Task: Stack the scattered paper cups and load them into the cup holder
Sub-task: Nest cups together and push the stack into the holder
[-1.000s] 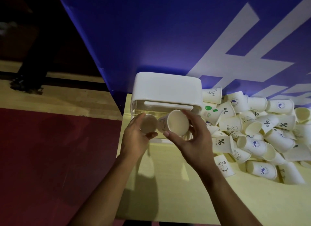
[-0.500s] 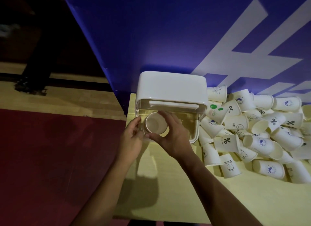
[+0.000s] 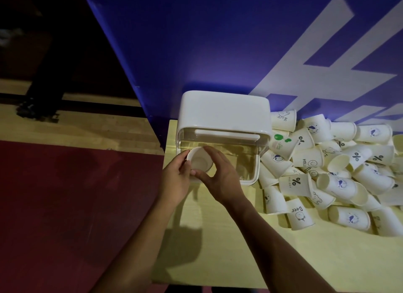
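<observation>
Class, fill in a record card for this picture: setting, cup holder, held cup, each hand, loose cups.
Setting: pale yellow table against a blue wall
Cup holder: white top, clear front, at the table's back left
Held cup: mouth toward the camera, at the holder's front left corner
Left hand: holds the cup's left side
Right hand: fingers and thumb curled round the cup's rim
Loose cups: piled mostly on their sides right of the holder, many printed

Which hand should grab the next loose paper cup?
Probably the right hand: the heap of loose white paper cups lies on its side; the left hand sits beyond the held cup.
</observation>
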Motion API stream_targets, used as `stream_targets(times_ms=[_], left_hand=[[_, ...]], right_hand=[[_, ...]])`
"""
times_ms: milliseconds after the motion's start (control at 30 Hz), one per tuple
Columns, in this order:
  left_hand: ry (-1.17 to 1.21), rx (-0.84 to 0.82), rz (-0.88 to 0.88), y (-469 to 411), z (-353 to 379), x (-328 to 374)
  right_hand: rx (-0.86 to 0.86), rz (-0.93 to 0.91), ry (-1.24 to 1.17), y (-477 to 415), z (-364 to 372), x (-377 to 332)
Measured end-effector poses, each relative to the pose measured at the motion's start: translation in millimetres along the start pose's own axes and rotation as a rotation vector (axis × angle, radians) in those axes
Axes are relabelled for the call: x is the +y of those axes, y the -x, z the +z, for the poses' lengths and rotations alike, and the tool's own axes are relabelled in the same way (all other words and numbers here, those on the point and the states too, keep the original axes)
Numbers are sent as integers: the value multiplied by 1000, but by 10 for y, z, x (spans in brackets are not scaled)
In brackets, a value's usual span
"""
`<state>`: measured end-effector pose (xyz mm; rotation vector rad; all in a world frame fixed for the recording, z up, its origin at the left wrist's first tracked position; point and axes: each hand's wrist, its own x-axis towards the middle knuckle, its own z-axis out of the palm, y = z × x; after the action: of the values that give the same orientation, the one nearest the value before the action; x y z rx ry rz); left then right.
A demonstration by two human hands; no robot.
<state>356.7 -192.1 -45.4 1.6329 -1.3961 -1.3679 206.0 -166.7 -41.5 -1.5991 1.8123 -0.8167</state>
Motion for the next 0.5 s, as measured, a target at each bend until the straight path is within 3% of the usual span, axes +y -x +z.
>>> stream_targets(times_ms=[300, 500], left_hand=[[3, -5, -14, -17, 6, 14], [120, 49, -137, 57, -4, 118]], right_hand=[[-2, 33, -7, 10, -3, -11], [-22, 291, -167, 167, -69, 66]])
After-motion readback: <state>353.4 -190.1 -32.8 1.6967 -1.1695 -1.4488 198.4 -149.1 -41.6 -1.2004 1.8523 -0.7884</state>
